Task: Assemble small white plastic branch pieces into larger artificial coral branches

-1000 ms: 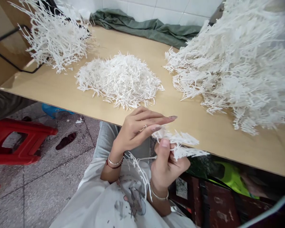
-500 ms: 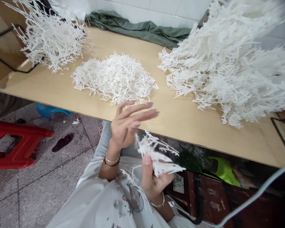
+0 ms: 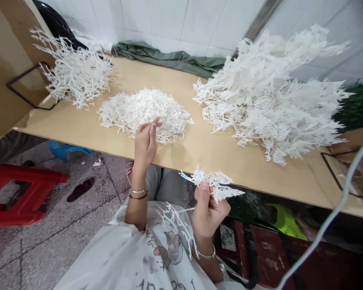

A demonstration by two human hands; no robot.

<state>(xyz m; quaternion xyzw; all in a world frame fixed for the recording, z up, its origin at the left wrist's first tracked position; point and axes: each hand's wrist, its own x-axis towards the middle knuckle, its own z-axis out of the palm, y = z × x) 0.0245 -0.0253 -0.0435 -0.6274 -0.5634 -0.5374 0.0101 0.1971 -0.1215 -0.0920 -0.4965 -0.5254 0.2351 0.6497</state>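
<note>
My right hand (image 3: 210, 211), at the table's front edge, is closed around a bunch of white branching plastic sprigs (image 3: 216, 183). Tips of the bunch fan out above the thumb, and a longer forked sprig (image 3: 178, 225) hangs down over my shirt. At the near side of the middle pile of short white sprigs (image 3: 145, 106), my left hand (image 3: 145, 141) is raised with thumb and fingers drawn together in a pinch. Whether a piece is between those fingertips is hard to make out against the white pile.
A tall heap of white branches (image 3: 275, 100) covers the table's right side, and a smaller one (image 3: 80, 76) stands at the left. Green cloth (image 3: 169, 60) runs along the wall. A white cable (image 3: 329, 225) crosses at right. A red stool (image 3: 27, 193) stands on the floor.
My left hand has moved up and away from the bunch to the middle pile, its spread fingers now drawn together. My right hand has risen slightly, still holding the sprigs.
</note>
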